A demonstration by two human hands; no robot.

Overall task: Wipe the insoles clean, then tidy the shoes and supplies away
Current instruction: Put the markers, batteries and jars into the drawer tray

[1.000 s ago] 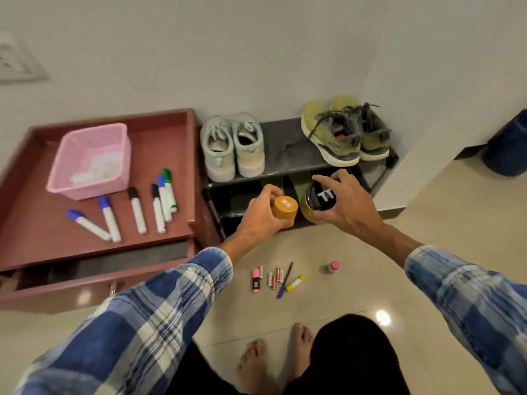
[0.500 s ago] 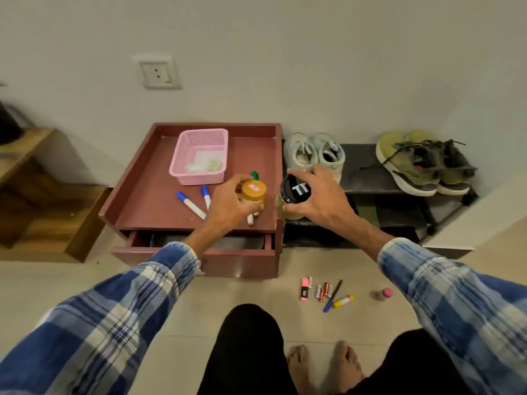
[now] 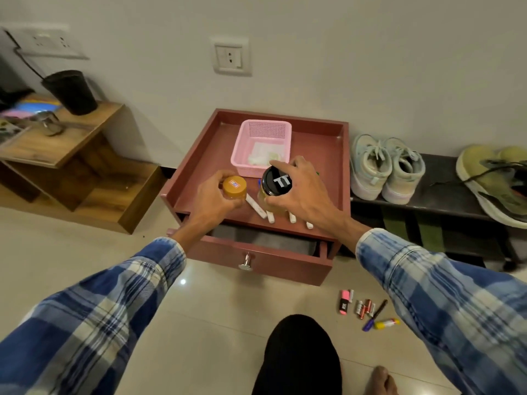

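Observation:
My left hand (image 3: pixel 212 199) grips a small jar with an orange lid (image 3: pixel 234 187). My right hand (image 3: pixel 299 192) grips a larger jar with a black lid (image 3: pixel 276 181) marked "TT". Both jars hover over the front of the red-brown drawer unit's top (image 3: pixel 196 181), just in front of a pink basket (image 3: pixel 263 146) that holds white wipes. Several whiteboard markers (image 3: pixel 258 208) lie under the jars. A pale green pair of sneakers (image 3: pixel 385 166) and an olive pair (image 3: pixel 496 181) stand on the black shoe rack (image 3: pixel 439 199) to the right.
The unit's drawer (image 3: pixel 268 259) is pulled partly open. On the floor lie a pink highlighter (image 3: pixel 344 302), batteries (image 3: pixel 365 307), a pen and a glue stick (image 3: pixel 386 324). A wooden shelf (image 3: pixel 57 141) with a black cup stands at left. My knee and bare foot are at bottom.
Both hands carried the jars leftward from in front of the shoe rack to above the drawer unit's top. My view swung left, bringing the wooden shelf into sight.

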